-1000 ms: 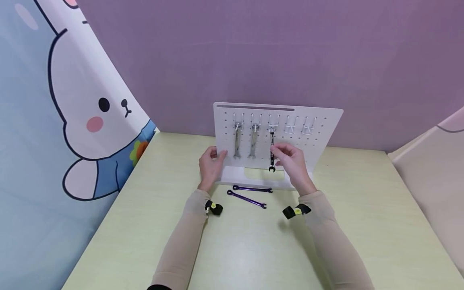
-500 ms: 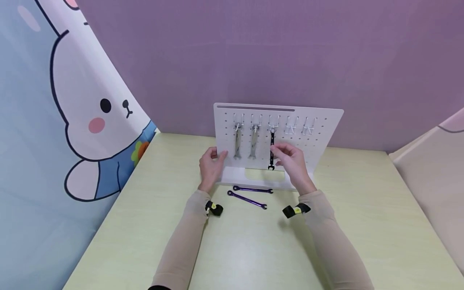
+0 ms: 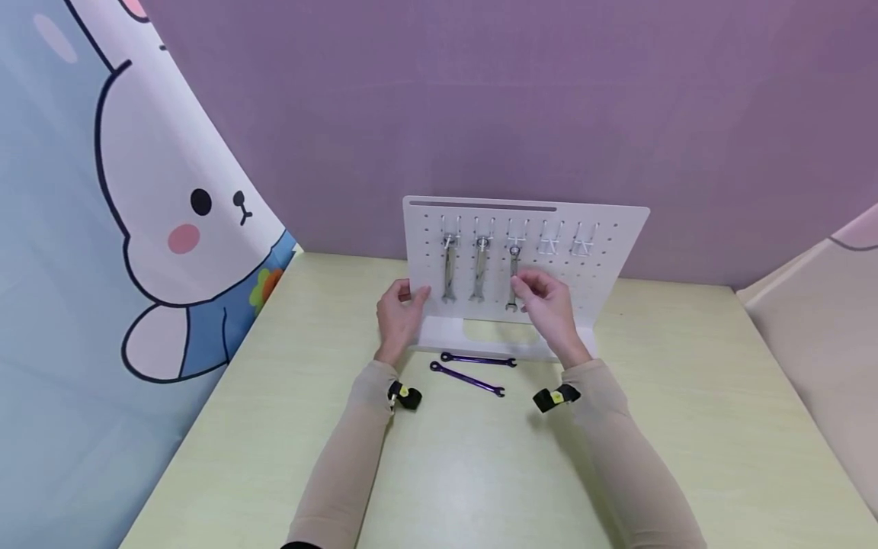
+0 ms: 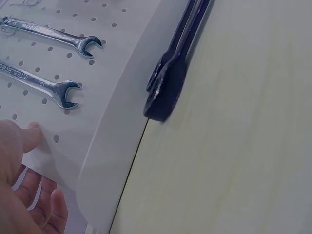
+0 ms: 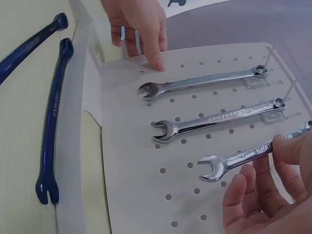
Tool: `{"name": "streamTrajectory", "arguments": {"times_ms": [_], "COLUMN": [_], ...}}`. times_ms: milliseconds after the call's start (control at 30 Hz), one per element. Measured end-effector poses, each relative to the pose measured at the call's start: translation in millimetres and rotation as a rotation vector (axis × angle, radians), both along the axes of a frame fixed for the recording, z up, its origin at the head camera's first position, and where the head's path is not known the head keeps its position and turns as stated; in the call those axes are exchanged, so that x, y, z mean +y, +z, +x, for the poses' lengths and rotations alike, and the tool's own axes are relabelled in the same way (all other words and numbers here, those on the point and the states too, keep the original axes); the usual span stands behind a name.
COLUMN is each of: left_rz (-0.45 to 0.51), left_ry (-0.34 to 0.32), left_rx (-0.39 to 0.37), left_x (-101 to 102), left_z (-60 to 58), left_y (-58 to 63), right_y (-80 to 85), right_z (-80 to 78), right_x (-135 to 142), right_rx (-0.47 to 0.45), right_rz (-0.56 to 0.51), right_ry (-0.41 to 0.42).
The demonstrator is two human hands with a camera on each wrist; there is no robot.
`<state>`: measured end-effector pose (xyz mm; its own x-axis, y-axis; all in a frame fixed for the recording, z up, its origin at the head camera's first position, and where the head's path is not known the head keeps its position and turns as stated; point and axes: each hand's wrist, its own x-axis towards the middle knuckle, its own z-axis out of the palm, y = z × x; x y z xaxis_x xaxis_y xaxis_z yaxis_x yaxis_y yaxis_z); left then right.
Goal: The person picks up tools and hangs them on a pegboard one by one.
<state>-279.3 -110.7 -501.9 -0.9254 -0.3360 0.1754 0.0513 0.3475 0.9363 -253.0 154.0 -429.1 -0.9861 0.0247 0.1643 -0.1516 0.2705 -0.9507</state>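
My right hand (image 3: 549, 305) pinches a silver combination wrench (image 5: 239, 158) between thumb and fingers in front of the white pegboard (image 3: 494, 305). The wrench hangs upright, its ring end up at the third hook; whether the ring is on the hook I cannot tell. To its left, two silver wrenches (image 5: 202, 83) hang from the first two hooks, open ends down. My left hand (image 3: 400, 314) holds the board's left edge, thumb (image 4: 31, 136) on the front and fingers behind. Two dark purple wrenches (image 3: 478, 358) lie on the table before the board.
Two more wire hooks (image 3: 565, 240) on the board's right side hold nothing. The board stands on a flat white base (image 3: 439, 333) with a cutout, on a pale wooden table (image 3: 466, 473). Behind rises a purple wall (image 3: 480, 99); a rabbit-print cloth (image 3: 158, 191) hangs at left.
The wrench in my right hand has changed tilt, its lower end rising a little and its face now catching light. The right hand has shifted slightly left; the left hand keeps its place.
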Motion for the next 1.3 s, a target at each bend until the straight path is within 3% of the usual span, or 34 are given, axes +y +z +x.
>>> {"name": "streamTrajectory", "arguments": {"times_ms": [400,1300], "left_rz": [-0.005,0.004], "left_ry": [0.005,0.002], "left_rx": [0.007,0.008], "left_x": [0,2], "left_z": [-1.0,-1.2], "left_y": [-1.6,-0.9], "right_y": [-5.9,-10.4], "right_z": [-7.0,-16.9], "right_x": [-8,-8], "right_rx": [0.086,0.194], "right_rz": [0.139,0.240], "right_ry": [-0.067,-0.124]}}
